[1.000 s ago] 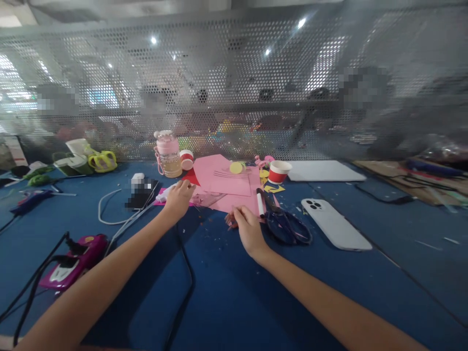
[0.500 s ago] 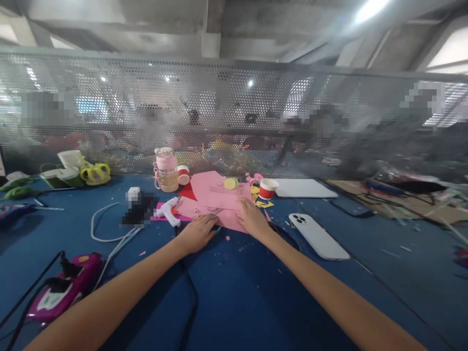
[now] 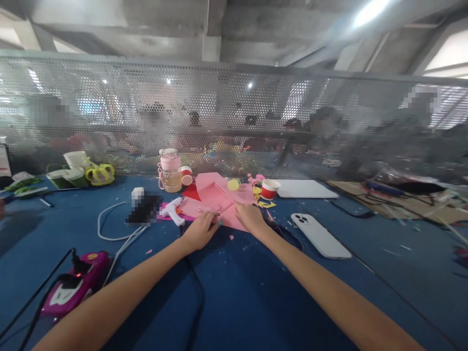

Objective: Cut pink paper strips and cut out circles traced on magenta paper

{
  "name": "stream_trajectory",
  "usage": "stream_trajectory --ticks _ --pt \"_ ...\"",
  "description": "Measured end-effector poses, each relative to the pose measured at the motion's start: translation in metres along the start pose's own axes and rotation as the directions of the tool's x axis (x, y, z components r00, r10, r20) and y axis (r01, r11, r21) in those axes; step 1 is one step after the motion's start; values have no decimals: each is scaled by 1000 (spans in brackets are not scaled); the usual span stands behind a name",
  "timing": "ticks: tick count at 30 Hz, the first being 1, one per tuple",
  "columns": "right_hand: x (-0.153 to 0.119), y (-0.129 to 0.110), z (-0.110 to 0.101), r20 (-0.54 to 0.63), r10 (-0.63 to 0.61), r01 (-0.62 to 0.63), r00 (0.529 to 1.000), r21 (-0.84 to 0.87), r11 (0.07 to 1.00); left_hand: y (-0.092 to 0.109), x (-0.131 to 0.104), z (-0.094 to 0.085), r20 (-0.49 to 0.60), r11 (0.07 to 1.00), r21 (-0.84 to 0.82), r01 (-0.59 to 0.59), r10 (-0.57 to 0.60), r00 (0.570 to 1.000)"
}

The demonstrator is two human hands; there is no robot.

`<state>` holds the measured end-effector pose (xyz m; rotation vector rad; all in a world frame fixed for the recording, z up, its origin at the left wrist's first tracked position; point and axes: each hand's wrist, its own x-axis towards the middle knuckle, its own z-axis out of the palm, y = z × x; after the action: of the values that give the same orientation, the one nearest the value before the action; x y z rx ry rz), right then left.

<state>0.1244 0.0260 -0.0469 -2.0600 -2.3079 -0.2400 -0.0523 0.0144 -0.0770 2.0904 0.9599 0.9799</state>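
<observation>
Pink paper sheets (image 3: pixel 208 191) lie in the middle of the table. My right hand (image 3: pixel 251 218) is closed on the near right edge of the upper sheet, which looks bent and partly raised. To its left, my left hand (image 3: pixel 201 231) is closed at the lower edge of the pink paper. A small teal end (image 3: pixel 220 222) sticks out by its fingers; the rest of that thing is hidden. Left of this hand lies a white glue gun (image 3: pixel 174 211). A yellow paper disc (image 3: pixel 233 185) sits at the far side of the pink paper.
A pink-lidded bottle (image 3: pixel 170 170) and red-and-white paper cups (image 3: pixel 269 190) stand behind. On the right lie a white phone (image 3: pixel 321 236) and a white flat slab (image 3: pixel 307 189). At left are a purple power strip (image 3: pixel 75 287) and cables. A perforated metal screen (image 3: pixel 234 112) borders the back.
The upper pink sheet, flat with dark lines showing before, is now turned and bent up between my hands. My right hand has shifted slightly left over the paper. The view has moved a little.
</observation>
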Motion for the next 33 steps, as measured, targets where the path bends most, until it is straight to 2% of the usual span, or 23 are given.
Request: stream_trajectory --ticks 2,4,6,8,9,11,13,16,18,19,20,21,23,25,26,29,33 --pt "-16 -9 -8 -28 4 -4 1000 18 1000 1 4 3 -43 996 -79 46 -50 998" --pt "-34 -22 -14 -51 -24 26 998 40 999 5 7 7 -56 966 -226 123 -139 989" --pt "-53 -36 -14 -62 -72 76 995 62 995 10 8 11 -28 872 -434 227 -265 964" --pt "-70 -48 -10 -112 -164 175 980 103 979 15 7 14 -12 768 -576 281 -351 936" --pt "-77 -52 -7 -167 -227 250 959 132 959 16 6 15 -31 749 -603 276 -367 930" --pt "-86 -54 1 -302 -299 364 905 186 913 17 5 15 -101 777 -586 231 -353 930" --pt "-90 -50 8 -441 -306 438 844 236 867 16 5 11 -154 792 -577 200 -345 926" --pt "-87 -34 15 -658 -210 480 723 260 838 15 7 3 -158 808 -564 172 -310 937" --pt "-82 -22 18 -763 -72 454 642 304 837 16 8 -2 -113 810 -555 190 -301 947" --pt "-78 -16 19 -778 19 430 628 367 825 17 8 -3 -86 809 -547 215 -309 947" --pt "-75 -10 20 -761 118 401 638 459 793 19 8 -4 -61 810 -535 240 -320 945" --pt "-72 -5 20 -704 214 369 677 577 729 20 7 -4 -48 814 -520 258 -330 943" --pt "-68 2 22 -491 335 280 804 810 515 22 6 -3 -41 832 -487 265 -325 945" --pt "-66 5 24 -252 308 159 917 942 296 25 4 -1 -20 852 -452 264 -305 952" --pt "-66 5 25 -165 268 104 949 968 227 25 3 0 3 864 -427 267 -294 956" --pt "-68 3 25 -28 201 0 979 990 138 27 -1 3 87 914 -309 263 -248 965" --pt "-71 0 25 111 216 -118 970 993 16 25 -5 5 144 955 -208 212 -184 972"
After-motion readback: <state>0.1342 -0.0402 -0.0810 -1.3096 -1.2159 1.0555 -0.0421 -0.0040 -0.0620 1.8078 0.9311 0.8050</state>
